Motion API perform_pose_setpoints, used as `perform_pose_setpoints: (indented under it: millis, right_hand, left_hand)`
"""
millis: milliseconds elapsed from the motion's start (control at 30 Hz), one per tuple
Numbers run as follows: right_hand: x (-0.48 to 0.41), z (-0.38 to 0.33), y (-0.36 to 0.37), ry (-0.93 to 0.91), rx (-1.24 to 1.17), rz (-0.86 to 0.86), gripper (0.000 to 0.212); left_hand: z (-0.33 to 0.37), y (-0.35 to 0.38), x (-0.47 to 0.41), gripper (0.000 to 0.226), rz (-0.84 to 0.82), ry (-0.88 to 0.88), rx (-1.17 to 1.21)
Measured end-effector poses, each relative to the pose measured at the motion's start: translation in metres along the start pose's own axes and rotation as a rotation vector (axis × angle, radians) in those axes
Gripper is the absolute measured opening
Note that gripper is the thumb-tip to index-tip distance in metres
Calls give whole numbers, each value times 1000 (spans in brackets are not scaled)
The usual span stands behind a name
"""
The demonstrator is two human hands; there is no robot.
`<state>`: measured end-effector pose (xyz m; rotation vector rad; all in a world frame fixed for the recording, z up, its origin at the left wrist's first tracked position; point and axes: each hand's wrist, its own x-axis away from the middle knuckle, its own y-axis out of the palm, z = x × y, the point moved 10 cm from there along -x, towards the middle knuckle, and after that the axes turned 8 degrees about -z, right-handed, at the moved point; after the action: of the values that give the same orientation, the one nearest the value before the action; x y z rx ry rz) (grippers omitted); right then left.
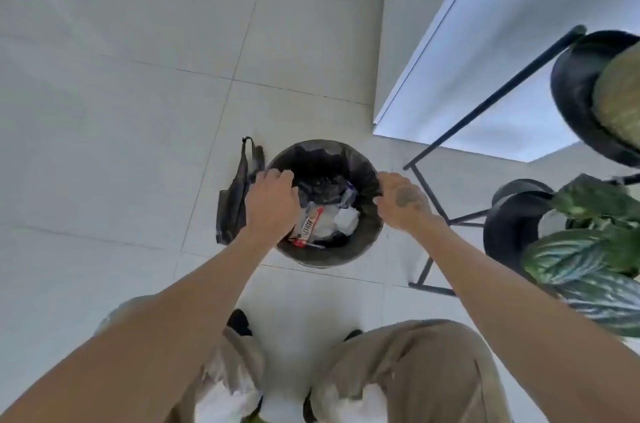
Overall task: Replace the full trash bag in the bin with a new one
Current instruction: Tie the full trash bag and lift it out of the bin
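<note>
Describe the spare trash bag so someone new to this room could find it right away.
Find the round bin in the middle of the tiled floor. The spare bag lies flat on the tiles against its left side, just outside the left hand. Unlike the bag lining the bin, it is empty, crumpled and out of the bin.

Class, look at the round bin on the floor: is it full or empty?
Partly filled: wrappers and white paper lie inside the bin, though its dark liner shows above them.

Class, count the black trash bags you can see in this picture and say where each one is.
2. One full bag lines the bin, its rim gripped by the left hand and right hand. One empty bag lies on the floor left of the bin. Others may be hidden.
</note>
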<state>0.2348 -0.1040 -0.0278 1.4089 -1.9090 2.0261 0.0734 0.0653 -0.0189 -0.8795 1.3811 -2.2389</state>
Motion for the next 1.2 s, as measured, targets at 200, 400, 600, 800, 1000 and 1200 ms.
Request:
perform_pose_setpoints:
  millis: [200, 400, 600, 800, 1000, 1200]
  right_hand:
    - [-69, -2, 25, 22, 96, 138, 54]
    - [-84, -5, 32, 51, 192, 304, 40]
    - [-48, 14, 55, 123, 115, 265, 34]
    - [-12, 35, 92, 22, -327, 151, 42]
    - [25, 70, 171, 176, -1230, 218, 61]
    - [35, 80, 255, 346, -1774, 125, 62]
  left_hand:
    - [-37, 57, -42, 51, 201, -57, 22]
    - [-47, 73, -55, 70, 233, -39, 89]
    - [-42, 78, -38, 83, 130, 42, 18]
    - [-54, 88, 11, 86, 47, 35, 51]
    - [-79, 94, 50, 89, 96, -12, 186]
    - [-107, 110, 74, 95, 196, -101, 434]
